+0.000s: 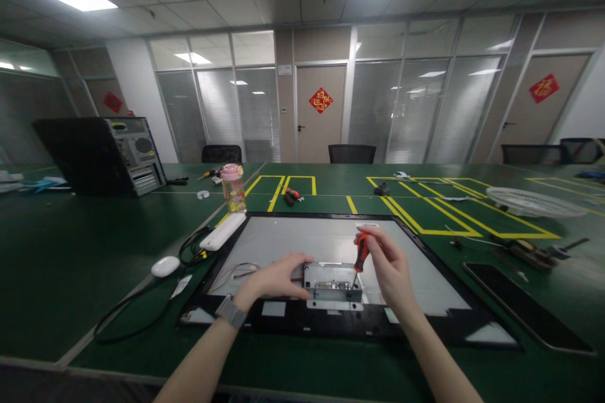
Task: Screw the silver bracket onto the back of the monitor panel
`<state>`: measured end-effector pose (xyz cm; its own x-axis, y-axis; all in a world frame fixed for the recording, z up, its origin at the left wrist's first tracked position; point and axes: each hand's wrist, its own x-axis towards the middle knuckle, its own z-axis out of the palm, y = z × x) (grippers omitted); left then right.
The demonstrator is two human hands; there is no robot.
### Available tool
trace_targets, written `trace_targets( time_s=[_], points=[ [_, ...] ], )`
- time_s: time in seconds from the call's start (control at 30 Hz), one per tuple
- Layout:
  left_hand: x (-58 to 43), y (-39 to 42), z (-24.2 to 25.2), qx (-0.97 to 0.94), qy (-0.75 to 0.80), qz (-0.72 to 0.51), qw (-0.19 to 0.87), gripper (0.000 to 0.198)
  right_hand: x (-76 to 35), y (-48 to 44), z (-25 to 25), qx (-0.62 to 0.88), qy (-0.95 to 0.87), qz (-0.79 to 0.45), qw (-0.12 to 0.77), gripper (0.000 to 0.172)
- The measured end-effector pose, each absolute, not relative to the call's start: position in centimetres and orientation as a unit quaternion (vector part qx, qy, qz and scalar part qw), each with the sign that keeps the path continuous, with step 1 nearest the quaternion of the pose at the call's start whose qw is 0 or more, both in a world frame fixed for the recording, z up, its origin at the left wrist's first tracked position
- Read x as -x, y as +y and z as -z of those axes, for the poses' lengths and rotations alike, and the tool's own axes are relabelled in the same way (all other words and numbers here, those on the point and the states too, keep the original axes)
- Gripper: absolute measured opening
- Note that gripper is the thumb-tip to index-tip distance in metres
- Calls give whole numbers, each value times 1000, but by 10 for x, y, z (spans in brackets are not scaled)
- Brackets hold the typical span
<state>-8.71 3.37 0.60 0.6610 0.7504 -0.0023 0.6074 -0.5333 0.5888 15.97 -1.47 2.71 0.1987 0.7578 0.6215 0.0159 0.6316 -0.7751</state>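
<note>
A flat display panel (pixel 312 233) with a black frame lies on the green table in front of me. On its near half sits a silver metal bracket (pixel 333 305). My right hand (pixel 385 258) is closed around the handle of a red and black screwdriver (pixel 362 253). The screwdriver's shaft points down, its tip at the bracket's right part. Spread at the bracket's left edge, my left hand (pixel 282 277) steadies it with thumb and fingers apart. Thin wires (pixel 239 271) run on the panel left of that hand.
A computer case (pixel 94 154) and a pink-lidded bottle (pixel 233 189) stand to the left. Near them lie a white power strip (pixel 223 232) and a black cable (pixel 127 327). A phone-like black slab (pixel 524 305) and a small mechanism (pixel 532 252) lie right. Another red-black tool (pixel 292 195) is beyond the panel.
</note>
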Motion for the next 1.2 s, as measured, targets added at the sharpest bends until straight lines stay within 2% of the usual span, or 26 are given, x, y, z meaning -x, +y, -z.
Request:
trace_targets(
  time_s=[0.1,0.3,0.47,0.67,0.87,1.2],
  points=[
    [87,33,-7,-866,395,-122,282,79,-159,-15,-26,317,-574,-295,696,23],
    [87,34,-7,-865,392,-129,287,78,-162,-11,-23,324,-571,-267,705,15],
    [87,34,-7,-867,390,-122,284,79,-162,-8,-21,301,-557,-347,691,27],
    [87,34,-5,-865,392,-131,284,79,-162,-8,-21,310,-561,-304,705,18],
    [87,35,-5,-865,392,-124,286,79,-161,-10,-21,318,-563,-332,687,28],
    [86,35,-5,-857,401,-129,297,82,-163,-8,-19,300,-572,-329,689,15]
  ],
)
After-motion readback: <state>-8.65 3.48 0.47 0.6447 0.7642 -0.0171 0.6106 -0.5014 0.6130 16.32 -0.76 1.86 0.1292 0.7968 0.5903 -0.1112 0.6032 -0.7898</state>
